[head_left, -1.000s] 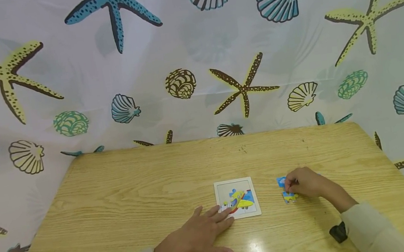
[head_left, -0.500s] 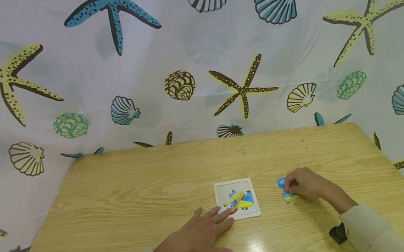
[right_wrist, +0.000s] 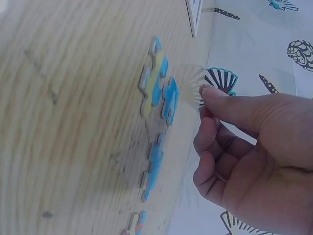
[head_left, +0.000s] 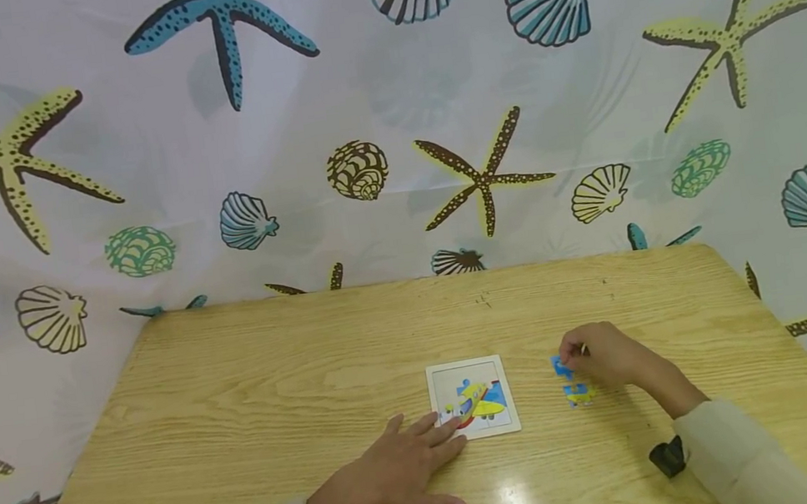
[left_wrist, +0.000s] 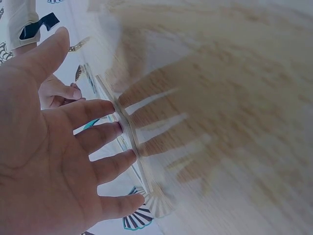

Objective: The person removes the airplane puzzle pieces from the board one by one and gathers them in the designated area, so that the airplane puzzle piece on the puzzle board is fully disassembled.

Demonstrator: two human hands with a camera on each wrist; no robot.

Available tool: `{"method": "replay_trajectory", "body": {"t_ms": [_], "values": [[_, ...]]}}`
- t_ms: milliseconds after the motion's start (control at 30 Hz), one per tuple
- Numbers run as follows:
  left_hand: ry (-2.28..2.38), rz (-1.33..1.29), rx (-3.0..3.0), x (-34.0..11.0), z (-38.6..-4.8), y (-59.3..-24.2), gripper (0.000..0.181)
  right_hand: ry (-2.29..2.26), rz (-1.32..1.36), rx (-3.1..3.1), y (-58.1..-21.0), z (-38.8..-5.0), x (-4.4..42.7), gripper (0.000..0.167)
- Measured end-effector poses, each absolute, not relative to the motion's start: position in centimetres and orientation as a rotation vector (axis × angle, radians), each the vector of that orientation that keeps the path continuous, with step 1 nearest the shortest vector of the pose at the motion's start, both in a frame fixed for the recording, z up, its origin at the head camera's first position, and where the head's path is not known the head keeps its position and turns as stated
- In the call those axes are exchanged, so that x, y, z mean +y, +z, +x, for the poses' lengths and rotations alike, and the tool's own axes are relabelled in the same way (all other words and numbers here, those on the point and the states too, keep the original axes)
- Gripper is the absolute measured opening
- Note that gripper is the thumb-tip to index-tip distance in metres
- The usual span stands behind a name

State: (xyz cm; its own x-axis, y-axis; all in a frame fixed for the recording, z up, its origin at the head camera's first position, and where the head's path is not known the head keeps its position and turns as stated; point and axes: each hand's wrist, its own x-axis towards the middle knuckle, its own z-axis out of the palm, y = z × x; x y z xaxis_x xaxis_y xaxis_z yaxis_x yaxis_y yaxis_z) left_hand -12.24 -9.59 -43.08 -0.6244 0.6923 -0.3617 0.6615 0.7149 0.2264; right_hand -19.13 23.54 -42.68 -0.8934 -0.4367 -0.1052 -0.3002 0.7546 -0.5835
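Cannot see the square white-rimmed aeroplane puzzle whole behind the left hand. Catch one blue-edged jigsaw piece cropped below.

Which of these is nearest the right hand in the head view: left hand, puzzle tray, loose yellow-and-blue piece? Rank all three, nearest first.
From the right hand:
1. Loose yellow-and-blue piece, just below it in the picture.
2. Puzzle tray, to the left of that piece.
3. Left hand, farthest left, its fingers at the tray's lower-left corner.
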Motion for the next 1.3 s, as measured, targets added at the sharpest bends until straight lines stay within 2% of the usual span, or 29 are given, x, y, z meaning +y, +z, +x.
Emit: {"method": "replay_trajectory", "body": {"t_ms": [233, 833, 1300], "values": [[0.091, 1.052, 2.507, -9.6, -12.3, -43.1, 0.078, -0.890, -0.599, 2.686, -43.5, -19.5, 22.1, 0.006], [0.068, 1.054, 2.511, -9.6, -12.3, -43.1, 0.078, -0.991, -0.661, 2.611, -44.0, -19.8, 17.9, 0.013], [0.083, 1.045, 2.499, -9.6, -12.3, -43.0, 0.079, -0.972, -0.611, 2.604, -44.1, -20.2, 14.9, 0.021]]}}
